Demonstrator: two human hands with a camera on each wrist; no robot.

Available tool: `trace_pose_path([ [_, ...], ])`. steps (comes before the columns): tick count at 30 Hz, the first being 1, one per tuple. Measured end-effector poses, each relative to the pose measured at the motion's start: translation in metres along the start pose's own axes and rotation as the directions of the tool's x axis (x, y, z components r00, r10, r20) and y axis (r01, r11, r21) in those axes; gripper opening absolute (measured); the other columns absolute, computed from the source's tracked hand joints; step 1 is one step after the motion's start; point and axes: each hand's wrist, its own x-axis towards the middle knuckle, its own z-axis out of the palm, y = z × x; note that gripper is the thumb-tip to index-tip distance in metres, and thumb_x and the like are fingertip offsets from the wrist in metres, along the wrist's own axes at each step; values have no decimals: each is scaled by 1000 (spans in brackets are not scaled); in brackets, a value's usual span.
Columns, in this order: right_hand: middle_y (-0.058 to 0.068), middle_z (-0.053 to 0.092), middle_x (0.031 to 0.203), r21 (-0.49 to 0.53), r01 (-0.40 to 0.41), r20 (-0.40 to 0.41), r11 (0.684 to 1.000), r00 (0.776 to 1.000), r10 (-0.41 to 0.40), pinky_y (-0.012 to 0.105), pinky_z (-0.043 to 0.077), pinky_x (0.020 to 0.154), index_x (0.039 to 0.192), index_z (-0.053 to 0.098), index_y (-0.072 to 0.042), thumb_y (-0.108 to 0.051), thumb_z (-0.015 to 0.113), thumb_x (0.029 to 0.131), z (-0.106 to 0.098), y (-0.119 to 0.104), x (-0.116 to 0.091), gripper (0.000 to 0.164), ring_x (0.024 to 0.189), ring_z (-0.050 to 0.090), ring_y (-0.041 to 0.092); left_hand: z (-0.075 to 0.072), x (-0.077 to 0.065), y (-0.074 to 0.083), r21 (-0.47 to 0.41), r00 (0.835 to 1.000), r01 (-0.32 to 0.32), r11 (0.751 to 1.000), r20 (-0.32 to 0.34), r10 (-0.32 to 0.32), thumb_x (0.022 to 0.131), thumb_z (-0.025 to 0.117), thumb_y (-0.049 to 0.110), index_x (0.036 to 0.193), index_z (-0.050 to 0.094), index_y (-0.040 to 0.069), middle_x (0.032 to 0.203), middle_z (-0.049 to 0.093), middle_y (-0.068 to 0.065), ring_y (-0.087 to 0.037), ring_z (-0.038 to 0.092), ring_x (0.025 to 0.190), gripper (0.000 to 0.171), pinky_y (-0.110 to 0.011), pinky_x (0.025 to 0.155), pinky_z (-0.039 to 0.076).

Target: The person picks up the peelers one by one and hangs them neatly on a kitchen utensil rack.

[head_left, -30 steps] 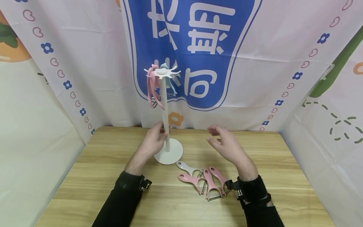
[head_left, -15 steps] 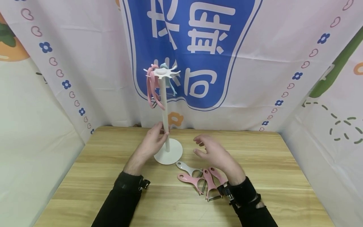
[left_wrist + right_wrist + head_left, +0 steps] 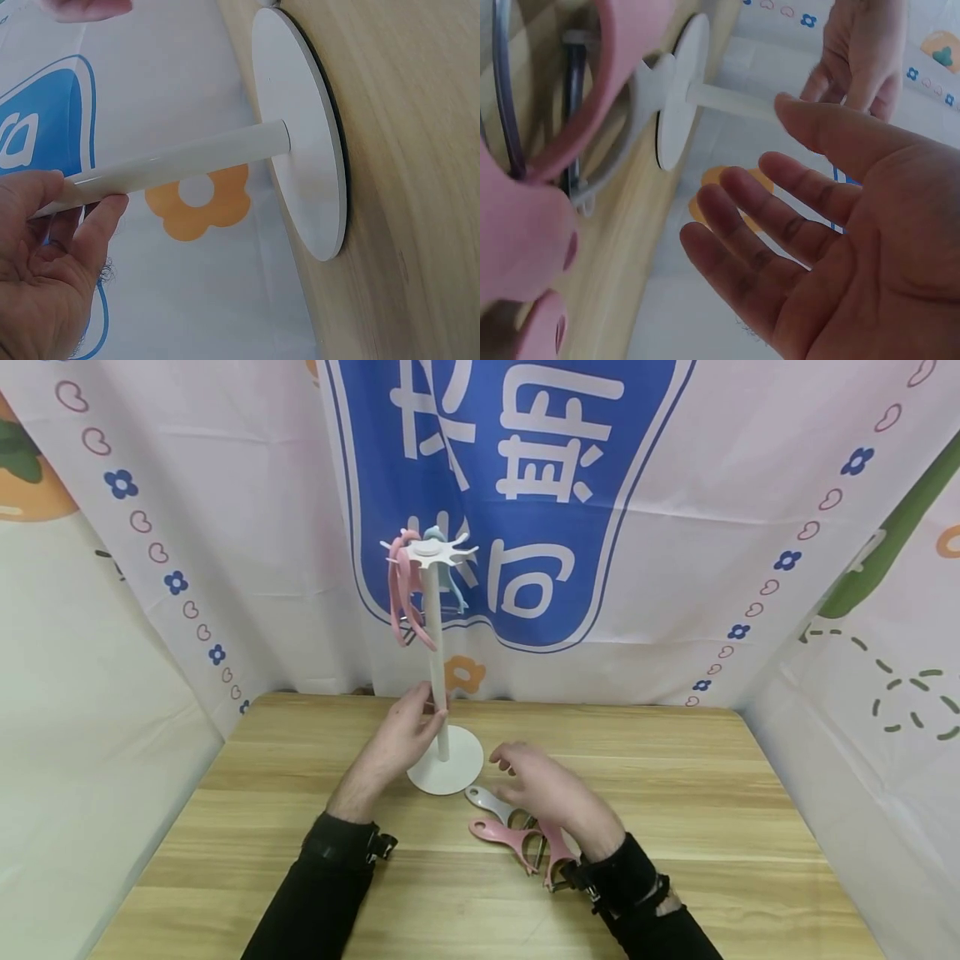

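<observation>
My left hand (image 3: pixel 403 733) grips the pole (image 3: pixel 187 154) of an upright white stand, fingers and thumb round it above the round base (image 3: pixel 463 764). Pink peelers (image 3: pixel 403 589) and a light blue peeler (image 3: pixel 454 592) hang from the hooked top (image 3: pixel 431 553). Over the loose peelers is my right hand (image 3: pixel 553 792), holding nothing, its fingers relaxed and slightly bent in the right wrist view. Below it lie a white peeler (image 3: pixel 486 802) and a pink peeler (image 3: pixel 495 833). Another pink peeler (image 3: pixel 553 839) is partly covered by my hand and wrist.
The wooden table (image 3: pixel 300 777) ends at a hanging cloth (image 3: pixel 285 568) with a blue printed panel (image 3: pixel 480 427). The tall stand is near the table's back edge. Cloth sides (image 3: pixel 127 710) rise at the left and right.
My right hand has moved left and toward me, from the right of the stand to over the loose peelers, covering one pink peeler. My left hand has stayed on the pole.
</observation>
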Motion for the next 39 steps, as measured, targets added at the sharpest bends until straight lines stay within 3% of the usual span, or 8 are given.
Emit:
trace_pose_path([
  [7,12,66,122,-33,-12,46,999,999,13,38,56,92,133,62,-5,-18,74,95,9,-5,0,42,110,64,26,0,-1,1,-8,1000,-6,1000,2,6,106,58,16,125,55,10,127,61,-16,-28,64,117,20,-41,97,58],
  [14,11,66,125,-12,-61,43,998,997,61,40,56,94,134,61,-8,-27,76,95,-3,-1,-4,46,113,63,28,-2,-1,2,-4,1000,14,1000,10,-13,107,57,18,127,55,10,127,60,-11,-28,63,118,22,-41,96,58],
  [20,8,66,123,-29,-107,12,994,994,107,40,55,94,133,62,-9,-25,76,95,-15,7,-16,44,113,63,27,-2,0,1,-11,1000,21,1000,12,-21,107,57,18,126,55,11,127,60,-12,-28,63,118,21,-41,96,58],
  [28,12,67,121,-121,-205,5,971,978,207,42,57,92,132,64,-4,-15,74,93,-15,20,-40,42,106,64,23,-1,-1,2,-24,1000,12,1000,14,-12,106,58,15,128,56,6,127,59,-10,-28,63,118,24,-39,96,58],
  [34,13,66,115,-161,-285,11,945,957,290,34,58,76,127,64,1,-15,74,93,-14,26,-53,38,86,62,17,0,-1,2,-7,1000,10,1000,5,-10,106,59,17,126,56,11,125,60,-8,-27,63,117,21,-40,96,58],
  [39,11,64,103,-180,-355,37,917,930,367,29,55,62,119,65,3,-9,78,86,-13,28,-58,37,74,58,16,0,-1,2,12,1000,3,1000,0,-3,106,59,17,126,56,10,124,61,-9,-27,64,117,21,-40,96,58],
])
